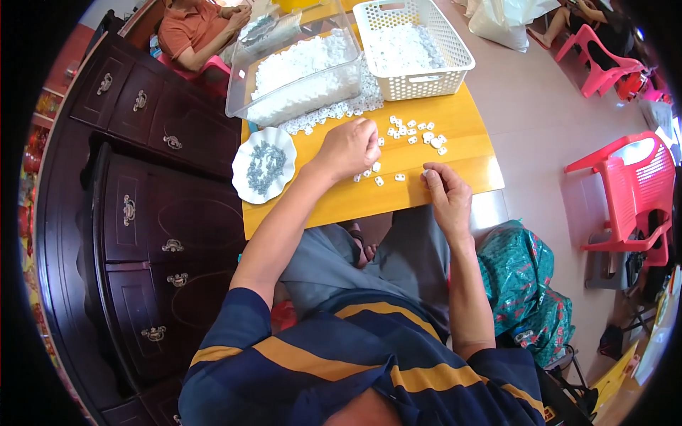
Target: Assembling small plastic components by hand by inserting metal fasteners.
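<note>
My left hand is closed above the yellow table, its fingers curled in. Whatever it may hold is hidden. Near the table's front edge, my right hand pinches a small white plastic piece between thumb and fingers. Several similar white pieces with dark holes lie loose between and beyond my hands. Left of my left hand stands a white scalloped dish with small grey parts in it.
A clear plastic bin and a white perforated basket, both full of white pieces, stand at the back. Dark wooden drawers line the left. Red plastic chairs and a green bag are at right. Another person sits beyond.
</note>
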{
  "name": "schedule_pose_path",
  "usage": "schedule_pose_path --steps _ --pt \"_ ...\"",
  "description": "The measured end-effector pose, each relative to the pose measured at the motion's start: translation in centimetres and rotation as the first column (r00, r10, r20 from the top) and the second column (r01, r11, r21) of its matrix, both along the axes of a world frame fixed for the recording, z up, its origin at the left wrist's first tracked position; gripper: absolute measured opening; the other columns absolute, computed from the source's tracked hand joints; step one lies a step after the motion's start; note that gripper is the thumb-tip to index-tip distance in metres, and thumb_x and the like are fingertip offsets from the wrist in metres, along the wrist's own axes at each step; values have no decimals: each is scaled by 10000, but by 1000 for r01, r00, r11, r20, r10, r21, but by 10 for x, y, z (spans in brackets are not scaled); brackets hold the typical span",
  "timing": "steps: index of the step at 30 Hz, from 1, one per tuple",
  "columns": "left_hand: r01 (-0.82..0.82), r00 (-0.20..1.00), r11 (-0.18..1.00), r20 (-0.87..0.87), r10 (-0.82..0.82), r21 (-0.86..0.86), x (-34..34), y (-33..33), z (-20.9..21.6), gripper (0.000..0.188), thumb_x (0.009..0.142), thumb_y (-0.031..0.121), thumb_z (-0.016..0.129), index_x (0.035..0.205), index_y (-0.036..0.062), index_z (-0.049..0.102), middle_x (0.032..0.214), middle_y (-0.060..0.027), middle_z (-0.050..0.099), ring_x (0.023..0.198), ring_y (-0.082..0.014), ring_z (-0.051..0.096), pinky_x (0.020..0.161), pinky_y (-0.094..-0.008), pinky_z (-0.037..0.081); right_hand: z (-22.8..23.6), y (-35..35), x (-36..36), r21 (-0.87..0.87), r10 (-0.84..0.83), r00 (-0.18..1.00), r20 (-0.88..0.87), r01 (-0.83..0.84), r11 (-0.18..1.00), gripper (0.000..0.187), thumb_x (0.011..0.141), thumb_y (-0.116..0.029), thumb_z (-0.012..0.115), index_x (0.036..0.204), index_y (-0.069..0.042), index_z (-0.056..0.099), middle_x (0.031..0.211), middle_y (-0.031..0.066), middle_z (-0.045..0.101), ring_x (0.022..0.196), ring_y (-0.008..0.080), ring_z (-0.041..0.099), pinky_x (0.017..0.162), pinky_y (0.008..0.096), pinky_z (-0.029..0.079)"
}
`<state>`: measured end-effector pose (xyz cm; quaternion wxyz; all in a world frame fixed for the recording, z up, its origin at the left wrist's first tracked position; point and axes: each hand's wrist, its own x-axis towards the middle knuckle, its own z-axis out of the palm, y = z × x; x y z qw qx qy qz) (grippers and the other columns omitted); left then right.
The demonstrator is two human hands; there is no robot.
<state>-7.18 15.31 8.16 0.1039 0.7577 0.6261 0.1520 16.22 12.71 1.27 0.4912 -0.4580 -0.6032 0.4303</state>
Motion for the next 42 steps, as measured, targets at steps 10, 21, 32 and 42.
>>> schedule_pose_path --steps 10,21,32,42 --pt "-61 579 987 801 154 -146 18 -103 -30 26 896 2 596 902 21 579 753 17 570 647 -44 527 587 -228 449 2 0 -10 226 -45 967 249 -13 974 117 912 -69 679 1019 -25 693 802 130 662 679 235 647 647 324 516" --pt "22 432 953 862 264 -303 29 -152 -60 45 844 15 678 882 -8 671 707 9 618 608 -41 557 566 -218 470 22 13 -32 234 -50 827 561 -100 967 144 870 -146 719 981 -67 672 891 125 681 774 311 678 694 400 533" --pt "18 384 960 888 252 -280 19 -161 -71 40 833 24 688 867 8 674 700 21 618 598 -31 549 552 -207 459 22 62 -31 243 -206 675 708 41 969 235 914 -281 668 1021 -81 726 941 136 684 860 317 664 778 424 508" --pt "22 432 994 898 84 -104 19 -160 -76 37 871 -18 640 906 -11 630 693 15 605 489 -19 531 442 -193 427 17 76 -32 220 -150 642 752 -30 975 141 876 -221 700 956 -110 733 914 104 673 828 289 669 738 413 513"
